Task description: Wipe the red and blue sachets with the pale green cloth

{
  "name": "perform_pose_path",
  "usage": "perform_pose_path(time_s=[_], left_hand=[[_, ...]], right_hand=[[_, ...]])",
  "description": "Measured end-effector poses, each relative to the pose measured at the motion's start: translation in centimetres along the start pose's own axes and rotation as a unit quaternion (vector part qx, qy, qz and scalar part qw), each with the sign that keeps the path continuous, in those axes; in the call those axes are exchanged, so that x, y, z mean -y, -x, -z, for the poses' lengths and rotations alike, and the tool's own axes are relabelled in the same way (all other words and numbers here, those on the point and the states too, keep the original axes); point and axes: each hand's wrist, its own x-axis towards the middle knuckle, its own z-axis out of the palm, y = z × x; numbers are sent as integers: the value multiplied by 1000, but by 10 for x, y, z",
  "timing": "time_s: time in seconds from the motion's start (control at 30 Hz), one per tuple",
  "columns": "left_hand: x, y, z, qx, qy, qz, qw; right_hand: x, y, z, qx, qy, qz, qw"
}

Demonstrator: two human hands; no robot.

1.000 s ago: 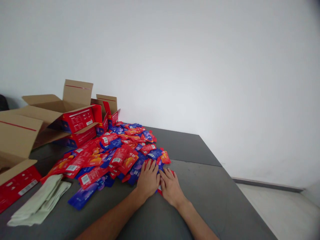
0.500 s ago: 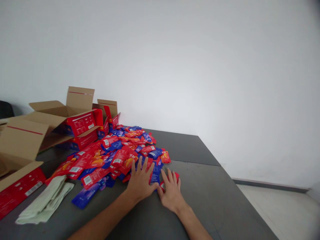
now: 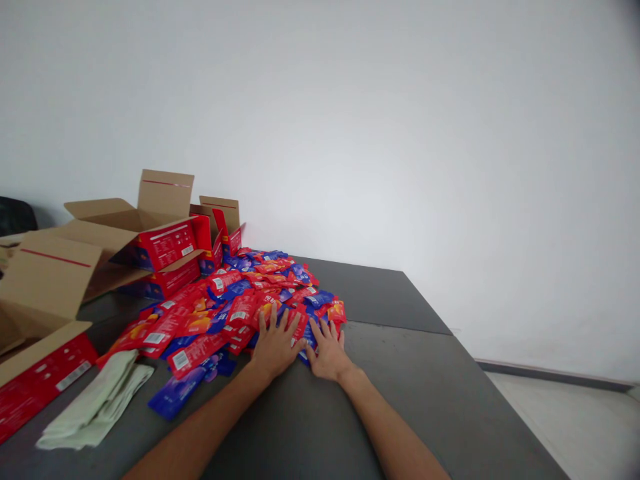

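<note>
A wide heap of red and blue snack packets is spread over the dark table. My left hand lies on the near edge of the heap, fingers spread over red packets. Just to its right, my right hand rests with fingers apart on packets at the heap's right end. The thumbs come close together above a blue packet. Neither hand is closed round anything. Nearer to me on the left, a blue packet lies at the edge of the heap.
Open red cardboard boxes stand at the left behind the heap, and another open box is at the near left. A folded pale green cloth lies beside it. The dark table meets a white wall at the back.
My right hand has moved forward and slightly left, with the packets under it pushed into the heap. My left hand has shifted little. The view has turned slightly left.
</note>
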Motion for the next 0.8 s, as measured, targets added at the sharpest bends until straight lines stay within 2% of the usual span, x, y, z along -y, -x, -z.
perform_pose_path(time_s=[0.17,0.3,0.37,0.43,0.57,0.67,0.8], left_hand=[[-2,-9,-2,-9,-7,22,1000],[-12,-14,3,-11,-19,66,998],[-23,-13,7,-19,-22,70,997],[-35,-9,9,-19,-6,42,999],[-62,3,6,31,50,-13,998],[-78,9,3,41,45,9,998],[-93,7,3,51,24,36,998]], right_hand=[[5,-14,-6,-35,-2,-11,999],[8,-11,-8,-75,-13,-6,997],[5,-4,-5,-82,-15,3,996],[-1,6,1,-89,-3,6,996],[-23,33,18,-79,38,-7,996],[-40,52,29,-60,48,-40,996],[-56,67,34,-85,45,-64,993]])
